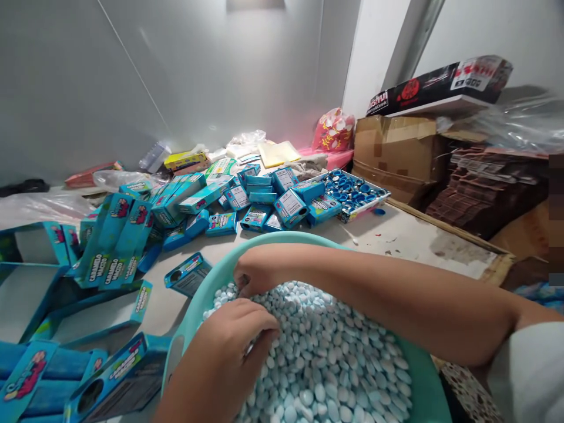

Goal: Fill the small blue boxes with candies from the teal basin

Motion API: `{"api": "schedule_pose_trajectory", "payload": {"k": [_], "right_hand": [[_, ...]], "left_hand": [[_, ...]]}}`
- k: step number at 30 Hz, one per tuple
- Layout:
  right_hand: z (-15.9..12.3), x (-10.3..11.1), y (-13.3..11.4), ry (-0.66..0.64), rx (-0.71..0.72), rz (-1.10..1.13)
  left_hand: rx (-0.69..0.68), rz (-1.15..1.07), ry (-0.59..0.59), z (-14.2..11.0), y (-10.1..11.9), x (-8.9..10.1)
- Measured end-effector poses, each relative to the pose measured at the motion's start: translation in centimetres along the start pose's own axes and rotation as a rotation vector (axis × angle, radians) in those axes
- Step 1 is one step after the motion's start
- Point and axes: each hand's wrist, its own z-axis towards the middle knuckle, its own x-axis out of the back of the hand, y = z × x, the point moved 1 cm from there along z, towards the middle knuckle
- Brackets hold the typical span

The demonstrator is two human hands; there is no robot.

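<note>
Candies [326, 352], pale blue and white, fill the green tub [429, 390] on the table [423, 235], and both hands are over them at its left side. Left hand [238, 341] has its thumb drawn close to its bent fingers with a narrow gap between, while the right hand [259, 267], just beyond it, is curled with its fingertips partly hidden, so whether either holds a candy I cannot tell. Blue boxes [291, 207] lie left of and beyond the tub, some touching the tray [352, 194] of blue caps [341, 181].
</note>
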Motion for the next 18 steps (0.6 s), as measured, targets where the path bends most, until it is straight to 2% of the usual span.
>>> {"api": "schedule_pose_trajectory", "payload": {"k": [3,6,13,16,17,18], "right_hand": [[-0.3,0.4,-0.3,-0.007,0.003,0.010],[-0.5,0.7,-0.6,-0.015,0.018,0.015],[-0.3,0.4,-0.5,-0.008,0.007,0.014],[-0.3,0.4,-0.4,-0.003,0.001,0.015],[-0.4,0.4,-0.4,-0.003,0.003,0.020],[-0.4,0.5,-0.3,-0.003,0.006,0.025]], "left_hand": [[-0.076,-0.003,0.091,-0.1,-0.1,0.4],[-0.101,0.013,0.119,-0.1,-0.2,0.4],[0.206,0.061,-0.104,0.3,-1.1,-0.6],[0.195,0.085,-0.150,0.6,-0.9,-0.7],[0.165,0.099,-0.121,0.5,-0.6,-0.5],[0.132,0.127,-0.045,0.1,-0.3,-0.1]]}}
